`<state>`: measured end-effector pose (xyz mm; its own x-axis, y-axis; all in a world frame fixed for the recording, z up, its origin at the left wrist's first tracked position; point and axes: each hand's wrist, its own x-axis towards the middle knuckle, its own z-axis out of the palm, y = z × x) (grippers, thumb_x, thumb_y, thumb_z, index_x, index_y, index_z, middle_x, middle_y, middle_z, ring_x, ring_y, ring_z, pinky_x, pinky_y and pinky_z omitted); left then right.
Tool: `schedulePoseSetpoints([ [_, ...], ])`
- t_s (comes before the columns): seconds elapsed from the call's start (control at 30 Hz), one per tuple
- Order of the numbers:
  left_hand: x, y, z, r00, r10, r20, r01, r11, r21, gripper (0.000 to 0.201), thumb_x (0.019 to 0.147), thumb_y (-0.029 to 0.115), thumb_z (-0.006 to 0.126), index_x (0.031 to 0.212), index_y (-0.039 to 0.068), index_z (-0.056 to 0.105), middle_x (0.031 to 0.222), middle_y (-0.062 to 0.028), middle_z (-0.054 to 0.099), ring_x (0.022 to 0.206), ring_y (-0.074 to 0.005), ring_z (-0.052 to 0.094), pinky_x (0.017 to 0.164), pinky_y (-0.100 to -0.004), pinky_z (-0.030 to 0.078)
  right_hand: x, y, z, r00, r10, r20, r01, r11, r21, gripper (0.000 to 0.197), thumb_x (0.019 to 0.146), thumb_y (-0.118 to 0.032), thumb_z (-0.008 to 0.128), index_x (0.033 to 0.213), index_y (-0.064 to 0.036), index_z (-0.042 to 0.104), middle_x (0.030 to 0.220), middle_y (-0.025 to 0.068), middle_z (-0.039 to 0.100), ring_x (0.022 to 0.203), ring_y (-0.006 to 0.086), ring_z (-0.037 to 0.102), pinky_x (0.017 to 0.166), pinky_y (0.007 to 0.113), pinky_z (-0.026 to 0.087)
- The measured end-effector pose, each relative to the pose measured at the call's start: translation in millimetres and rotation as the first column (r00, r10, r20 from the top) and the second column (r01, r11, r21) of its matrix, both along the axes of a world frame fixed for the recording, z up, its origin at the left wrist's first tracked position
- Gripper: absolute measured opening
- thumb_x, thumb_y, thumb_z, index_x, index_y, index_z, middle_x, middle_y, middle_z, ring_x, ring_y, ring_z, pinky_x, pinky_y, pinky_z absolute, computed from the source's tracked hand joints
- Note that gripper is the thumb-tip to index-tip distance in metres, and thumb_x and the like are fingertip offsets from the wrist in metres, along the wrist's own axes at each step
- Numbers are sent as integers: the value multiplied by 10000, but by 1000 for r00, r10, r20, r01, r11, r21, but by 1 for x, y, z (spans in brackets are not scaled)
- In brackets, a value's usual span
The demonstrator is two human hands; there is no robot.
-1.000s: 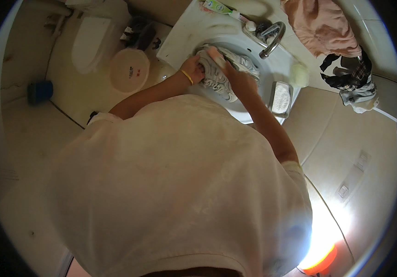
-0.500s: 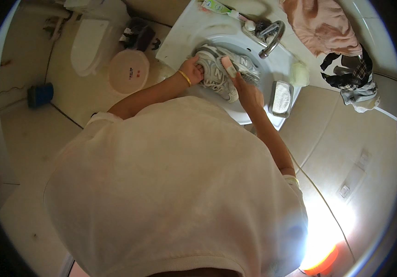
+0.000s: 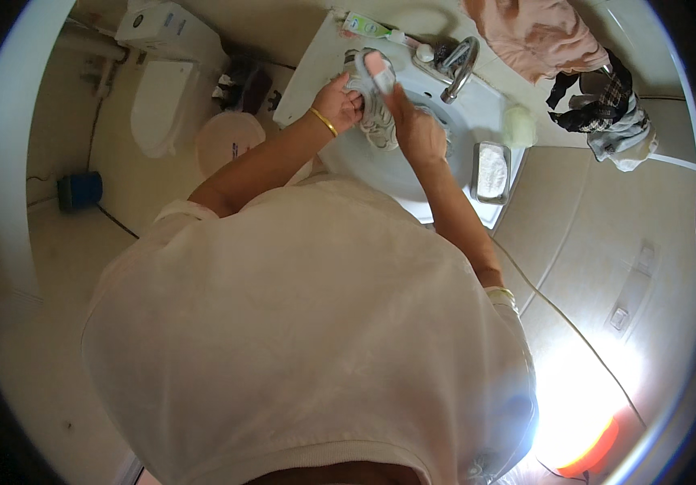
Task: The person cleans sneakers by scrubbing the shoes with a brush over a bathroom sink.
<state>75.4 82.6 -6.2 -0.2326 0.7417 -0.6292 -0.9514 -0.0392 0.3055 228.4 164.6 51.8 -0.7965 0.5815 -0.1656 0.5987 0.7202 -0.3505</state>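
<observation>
A grey-and-white lace-up sneaker [image 3: 378,129] is held tilted over the white washbasin [image 3: 380,174]. Fingers curled, my left hand [image 3: 340,103] grips it at its left side; some of the fingertips are hidden against the shoe. My right hand [image 3: 421,136] is closed round a scrub brush [image 3: 377,68] with a pink-and-white back, which lies over the upper part of the sneaker. The brush's bristles are out of sight. Mostly covered by my right hand, part of a second sneaker [image 3: 442,121] shows in the basin.
A chrome faucet [image 3: 463,71] rises behind the basin. A soap dish [image 3: 491,173] and a pale green lump [image 3: 519,127] sit on its right rim, a toothpaste tube [image 3: 366,26] at the back. Left stand a pink tub [image 3: 223,139] and toilet [image 3: 162,105]. Clothes [image 3: 538,36] hang right.
Both hands have shifted slightly up and left with the brush. The held sneaker is now turned more upright and away from the second one, and my right hand covers more of the second sneaker.
</observation>
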Motion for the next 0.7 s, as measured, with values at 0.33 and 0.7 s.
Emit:
schedulePoseSetpoints([
  [0.33, -3, 0, 28, 913, -206, -352, 193, 979, -70, 322, 844, 343, 470, 1067, 112, 498, 1061, -35, 523, 961, -205, 490, 806, -371, 396, -4, -10, 10, 972, -190, -137, 184, 981, -57, 376, 886, -391, 357, 1197, -215, 472, 725, 245, 576, 675, 408, 567, 580, 485, 443],
  [0.7, -12, 6, 50, 949, -15, -313, 47, 995, 94, 330, 883, 315, 400, 1101, 73, 451, 1115, -84, 481, 1022, -224, 464, 871, -407, 365, 16, -45, 4, 959, -193, -206, 171, 978, -118, 393, 890, -382, 365, 1244, -218, 411, 745, 212, 592, 678, 387, 571, 571, 472, 439],
])
